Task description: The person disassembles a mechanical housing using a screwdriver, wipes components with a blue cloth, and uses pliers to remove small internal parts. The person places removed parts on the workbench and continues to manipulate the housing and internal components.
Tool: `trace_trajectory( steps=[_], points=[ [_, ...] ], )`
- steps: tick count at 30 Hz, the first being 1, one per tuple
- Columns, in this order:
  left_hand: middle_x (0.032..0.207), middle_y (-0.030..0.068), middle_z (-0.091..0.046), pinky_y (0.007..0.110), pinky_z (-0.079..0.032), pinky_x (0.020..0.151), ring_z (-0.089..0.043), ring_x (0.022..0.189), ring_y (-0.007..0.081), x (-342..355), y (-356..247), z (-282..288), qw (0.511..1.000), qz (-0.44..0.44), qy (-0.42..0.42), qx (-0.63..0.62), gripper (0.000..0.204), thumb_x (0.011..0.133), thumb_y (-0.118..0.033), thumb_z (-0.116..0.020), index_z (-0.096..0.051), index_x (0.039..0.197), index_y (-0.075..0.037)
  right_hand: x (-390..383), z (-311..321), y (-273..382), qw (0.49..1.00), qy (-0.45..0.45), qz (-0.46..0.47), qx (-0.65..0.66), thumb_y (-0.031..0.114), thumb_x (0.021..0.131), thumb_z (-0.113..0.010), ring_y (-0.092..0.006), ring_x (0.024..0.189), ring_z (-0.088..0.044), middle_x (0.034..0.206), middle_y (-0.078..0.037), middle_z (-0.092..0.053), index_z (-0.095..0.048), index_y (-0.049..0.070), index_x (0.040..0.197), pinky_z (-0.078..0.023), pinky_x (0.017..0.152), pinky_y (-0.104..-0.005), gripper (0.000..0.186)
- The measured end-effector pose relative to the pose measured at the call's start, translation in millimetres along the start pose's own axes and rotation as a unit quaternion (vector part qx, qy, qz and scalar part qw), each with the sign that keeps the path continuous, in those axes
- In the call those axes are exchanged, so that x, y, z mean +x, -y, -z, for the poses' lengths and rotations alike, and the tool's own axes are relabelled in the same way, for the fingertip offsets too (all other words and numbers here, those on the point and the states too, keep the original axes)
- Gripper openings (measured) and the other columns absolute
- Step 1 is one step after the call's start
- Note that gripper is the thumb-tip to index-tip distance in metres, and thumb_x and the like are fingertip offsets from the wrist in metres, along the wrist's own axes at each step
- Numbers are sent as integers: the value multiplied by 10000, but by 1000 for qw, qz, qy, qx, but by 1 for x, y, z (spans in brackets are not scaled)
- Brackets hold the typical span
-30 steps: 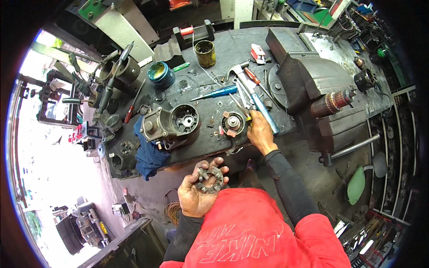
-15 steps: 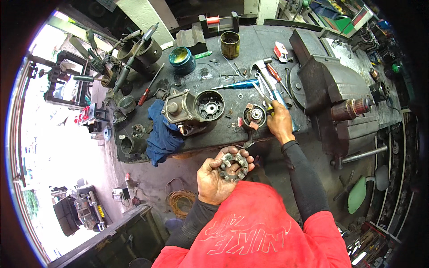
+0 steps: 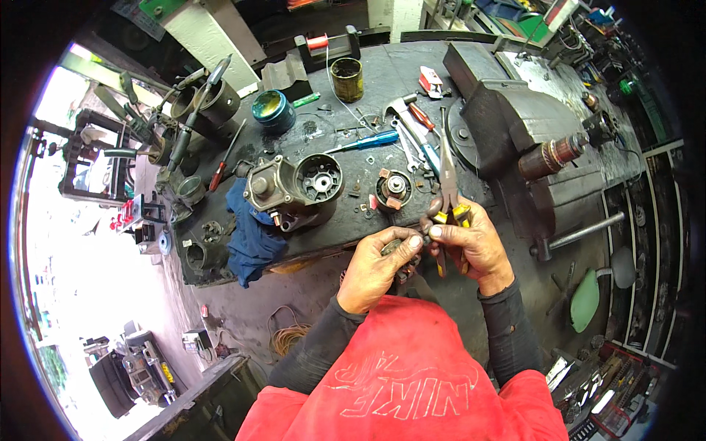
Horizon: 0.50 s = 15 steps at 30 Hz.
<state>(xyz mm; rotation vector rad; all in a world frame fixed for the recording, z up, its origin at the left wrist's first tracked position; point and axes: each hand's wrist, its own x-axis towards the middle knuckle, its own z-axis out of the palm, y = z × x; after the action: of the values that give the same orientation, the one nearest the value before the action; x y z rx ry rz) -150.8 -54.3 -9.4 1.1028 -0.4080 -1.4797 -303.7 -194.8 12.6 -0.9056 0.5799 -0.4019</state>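
Observation:
My left hand (image 3: 375, 268) is closed around a dark ring-shaped metal part (image 3: 404, 273), mostly covered by the fingers, just off the bench's front edge. Close beside it, my right hand (image 3: 479, 246) grips pliers (image 3: 448, 173) with yellow handles, their long jaws pointing away from me over the bench. The fingertips of both hands meet at the ring part; what they pinch there is too small to make out. Beyond the hands, a round motor part (image 3: 393, 189) with copper-coloured pads lies on the bench. A grey cast motor housing (image 3: 294, 187) stands to its left.
A blue cloth (image 3: 246, 239) hangs over the bench's front edge. Behind the hands' area lie a hammer (image 3: 401, 106), a blue screwdriver (image 3: 371, 141) and spanners (image 3: 406, 147). A large vise (image 3: 522, 140) stands at right, and a blue tub (image 3: 273, 110) and a rusty can (image 3: 347, 79) at the back.
My right hand has lifted the pliers from the bench and come back beside my left hand. The left hand has turned the ring part and closed over it. The view has shifted slightly.

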Motion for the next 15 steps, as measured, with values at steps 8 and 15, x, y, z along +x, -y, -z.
trace_trajectory(
  steps=[8, 15],
  points=[
    [913, -5, -690, 230, -489, 684, -612, 783, 65, -4, 6, 2, 1000, 7, 20, 2, 259, 1014, -248, -725, -715, 1157, -32, -17, -17, -4, 990, -51, 33, -131, -46, 903, -751, -85, 873, -666, 964, -13, -691, -671, 16, 1114, -576, 780, -266, 234],
    [970, 7, -718, 223, -491, 691, -628, 817, 61, -16, -1, 8, 1000, -11, 7, -22, 255, 1013, -229, -721, -711, 1182, -38, -32, -21, -14, 994, -70, 46, -73, 97, 984, -698, -139, 906, -689, 989, -58, -715, -599, 18, 1276, -563, 810, -300, 318]
  ],
)
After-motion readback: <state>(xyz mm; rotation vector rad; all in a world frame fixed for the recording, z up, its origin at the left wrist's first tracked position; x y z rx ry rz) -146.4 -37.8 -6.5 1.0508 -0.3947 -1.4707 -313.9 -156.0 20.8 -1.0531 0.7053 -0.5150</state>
